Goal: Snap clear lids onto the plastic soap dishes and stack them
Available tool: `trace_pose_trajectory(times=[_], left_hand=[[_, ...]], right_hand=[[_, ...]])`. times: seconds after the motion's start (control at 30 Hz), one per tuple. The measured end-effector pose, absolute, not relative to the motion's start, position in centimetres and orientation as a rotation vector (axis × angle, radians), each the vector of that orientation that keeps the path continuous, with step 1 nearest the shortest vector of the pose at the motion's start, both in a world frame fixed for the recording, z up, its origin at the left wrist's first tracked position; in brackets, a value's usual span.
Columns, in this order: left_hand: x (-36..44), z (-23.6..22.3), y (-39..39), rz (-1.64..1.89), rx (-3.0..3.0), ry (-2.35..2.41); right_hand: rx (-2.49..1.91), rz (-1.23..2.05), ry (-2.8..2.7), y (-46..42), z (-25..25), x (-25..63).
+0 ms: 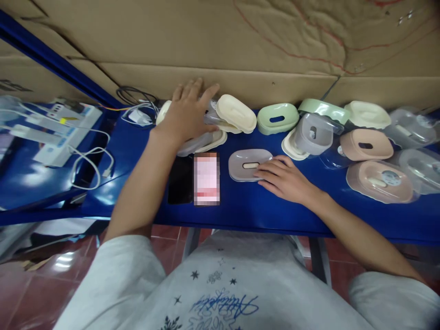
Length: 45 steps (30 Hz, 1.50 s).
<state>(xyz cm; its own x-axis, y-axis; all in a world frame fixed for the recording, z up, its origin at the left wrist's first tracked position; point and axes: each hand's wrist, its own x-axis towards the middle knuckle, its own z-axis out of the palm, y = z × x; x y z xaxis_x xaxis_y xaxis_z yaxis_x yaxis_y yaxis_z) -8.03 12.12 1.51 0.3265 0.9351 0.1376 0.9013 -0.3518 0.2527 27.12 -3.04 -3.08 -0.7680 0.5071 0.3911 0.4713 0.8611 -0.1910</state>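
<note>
My left hand (188, 112), fingers spread, is over a group of plastic box parts at the back of the blue table. A cream oval tray (236, 113) lies just right of it, and a clear plastic piece (195, 144) shows below its palm. With fingers extended, my right hand (280, 178) rests on the right edge of a pale grey oval lid (244, 158). That lid lies flat in front of me and has a cream oblong piece (250, 165) in its middle. Whether the left fingers touch anything beneath is hidden.
Two phones, one dark (180, 179) and one lit (206, 178), lie left of the lid. A green lid (277, 118), a pink lid (367, 144) and several clear boxes crowd the right. A power strip (68, 133) with cables is left; cardboard (206, 36) stands behind.
</note>
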Motion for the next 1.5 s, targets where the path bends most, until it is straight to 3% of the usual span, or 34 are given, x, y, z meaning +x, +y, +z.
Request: trace_pose_trajectory(times=[0.27,0.53,0.97,1.13,1.3,1.5], left_hand=[[-6.0,3.3,9.9,0.27,2.552,1.862],[-5.6,7.1,5.8,0.37,2.719,1.961],[-8.1,4.3,5.4,1.012,2.376,2.026],[-6.8,3.4,4.0,1.307,2.52,1.771],[-1.5,1.8,-0.8,1.012,2.545,1.304],[0.7,-0.8,-2.9,0.768,2.56,1.093]], right_hand=[[-0.769,0.127,-2.572,-2.9,-3.1,27.6],[-0.784,0.217,-2.559,-2.9,-3.2,27.5],[-0.784,0.17,-2.561,-2.8,-3.2,27.4],[-0.8,0.228,-2.526,-2.8,-3.1,27.7],[-0.938,0.316,-2.244,-2.5,-2.1,28.7],[-0.859,0.386,-2.455,-2.1,-2.1,29.4]])
